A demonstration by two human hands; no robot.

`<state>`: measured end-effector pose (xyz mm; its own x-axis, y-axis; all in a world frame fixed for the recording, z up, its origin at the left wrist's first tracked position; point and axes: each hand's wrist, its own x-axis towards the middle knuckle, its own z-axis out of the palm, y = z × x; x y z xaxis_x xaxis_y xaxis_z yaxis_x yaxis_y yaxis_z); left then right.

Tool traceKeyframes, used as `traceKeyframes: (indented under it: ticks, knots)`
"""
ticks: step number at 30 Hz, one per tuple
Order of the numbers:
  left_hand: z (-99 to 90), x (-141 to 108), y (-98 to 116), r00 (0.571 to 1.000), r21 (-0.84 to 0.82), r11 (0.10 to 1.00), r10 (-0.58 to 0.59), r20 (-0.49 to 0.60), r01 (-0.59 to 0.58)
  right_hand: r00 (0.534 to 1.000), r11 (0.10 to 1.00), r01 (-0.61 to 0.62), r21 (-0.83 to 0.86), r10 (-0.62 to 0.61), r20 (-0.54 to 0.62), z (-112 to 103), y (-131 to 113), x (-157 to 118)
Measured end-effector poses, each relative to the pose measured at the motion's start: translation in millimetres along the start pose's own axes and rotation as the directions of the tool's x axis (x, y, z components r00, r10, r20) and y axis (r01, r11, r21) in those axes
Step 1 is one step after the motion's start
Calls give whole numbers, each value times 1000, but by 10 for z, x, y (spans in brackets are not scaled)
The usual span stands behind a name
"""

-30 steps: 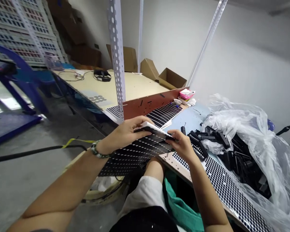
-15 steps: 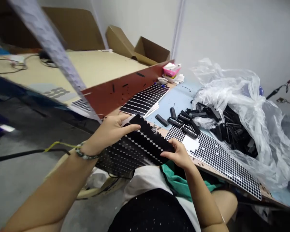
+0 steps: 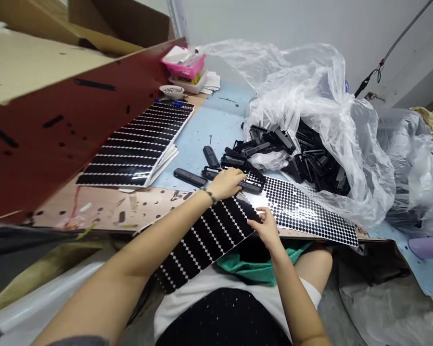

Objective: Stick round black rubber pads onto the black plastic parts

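Left hand (image 3: pixel 225 185), fingers open, steadies a dotted sticker sheet (image 3: pixel 205 242) while the right hand (image 3: pixel 267 229) pinches its edge above the surface (image 3: pixel 104 209).

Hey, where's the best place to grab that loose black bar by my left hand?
Probably across its middle, from above: the black bar lies flat on the blue mat, long and narrow, its sides free, just left of your left hand.

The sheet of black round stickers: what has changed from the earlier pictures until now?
The sheet of black round stickers came down and now lies flatter. The left hand moved forward to its far edge; the right hand stayed at its edge. The stacked sticker sheets stayed in place.
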<state>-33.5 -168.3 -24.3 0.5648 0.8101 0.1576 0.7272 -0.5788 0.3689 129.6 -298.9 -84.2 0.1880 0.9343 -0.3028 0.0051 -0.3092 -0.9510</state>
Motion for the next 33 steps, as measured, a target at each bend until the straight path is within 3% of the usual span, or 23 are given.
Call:
traceKeyframes:
  ticks: [2, 4, 7, 9, 12, 14, 15, 16, 18, 20, 21, 24, 27, 33]
  knots:
    - [107, 194, 30, 999, -10, 1000, 30, 37, -29, 1000, 1000, 17, -26, -18, -23, -40, 19, 32]
    - [130, 267, 48, 999, -25, 999, 35, 9, -35, 999, 998, 31, -50, -33, -41, -75, 11, 62]
    - [38, 141, 100, 967, -240, 970, -33, -251, -29, 993, 989, 39, -145, -55, -106, -111, -35, 121]
    - [-75, -23, 146, 882, -535, 844, -215, -419, -48, 989, 972, 31, -232, -64, -133, -128, -68, 163]
    - [-280, -193, 160, 765, -839, 524, -477, -434, -149, 996, 948, 15, -317, -41, -74, -148, -85, 200]
    - [-398, -219, 142, 684, -918, 332, -619, -386, -217, 999, 936, 17, -352, -32, -38, -147, -69, 201]
    - [-434, -219, 144, 663, -938, 254, -663, -347, -237, 999, 928, 24, -372, -40, -36, -138, -57, 197]
    - [-446, -220, 163, 669, -954, 183, -681, -298, -238, 997, 919, 36, -393, -58, -45, -125, -43, 191]
    - [-379, -251, 266, 753, -985, 39, -640, -152, -166, 991, 898, 70, -434, -111, -71, -96, -22, 177]
    - [-194, -333, 433, 845, -995, -97, -530, 65, 16, 980, 874, 126, -470, -183, -76, -92, -12, 155]
    - [-73, -388, 520, 856, -982, -143, -484, 180, 125, 971, 858, 172, -484, -230, -63, -111, -12, 139]
    - [283, -542, 703, 801, -923, -181, -458, 385, 340, 918, 791, 323, -519, -394, -29, -245, -12, 70]
    - [503, -587, 733, 756, -887, -188, -467, 459, 423, 883, 740, 365, -565, -468, -41, -377, 6, 4]
    - [617, -501, 641, 749, -871, -216, -446, 490, 441, 931, 784, 319, -533, -365, 20, -368, -9, -8]
